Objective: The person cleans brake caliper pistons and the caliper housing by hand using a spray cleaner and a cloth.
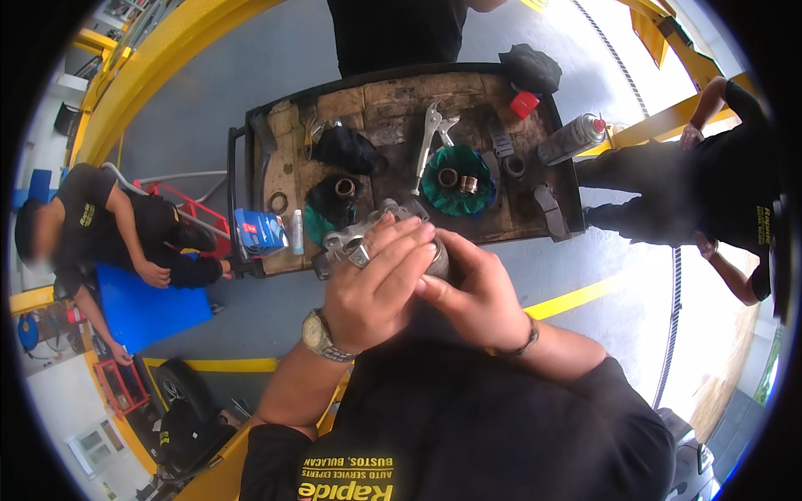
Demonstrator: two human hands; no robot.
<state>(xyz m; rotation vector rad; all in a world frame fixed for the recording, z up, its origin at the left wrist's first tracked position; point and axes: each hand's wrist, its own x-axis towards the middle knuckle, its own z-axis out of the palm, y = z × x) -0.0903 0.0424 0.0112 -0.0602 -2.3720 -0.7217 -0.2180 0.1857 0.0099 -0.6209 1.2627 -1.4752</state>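
A grey metal brake caliper [344, 242] is held between my two hands, just off the near edge of the cart. My left hand [376, 284] lies over its top with fingers pressed together, wearing a ring and a wristwatch. From the other side my right hand [480, 292] closes round the caliper's rounded end, its thumb meeting the left fingers. Much of the caliper is hidden under the fingers. Beyond it, two metal rings sit on a green plastic sheet [434, 199], and another metal ring [344, 187] rests on dark and green material.
The cart [393, 88] also carries locking pliers [429, 138], a black cloth bundle [347, 149], a brake pad [549, 209], a spray can [572, 140], a red cap [524, 103] and a blue box [261, 232]. People stand across and right; another sits left.
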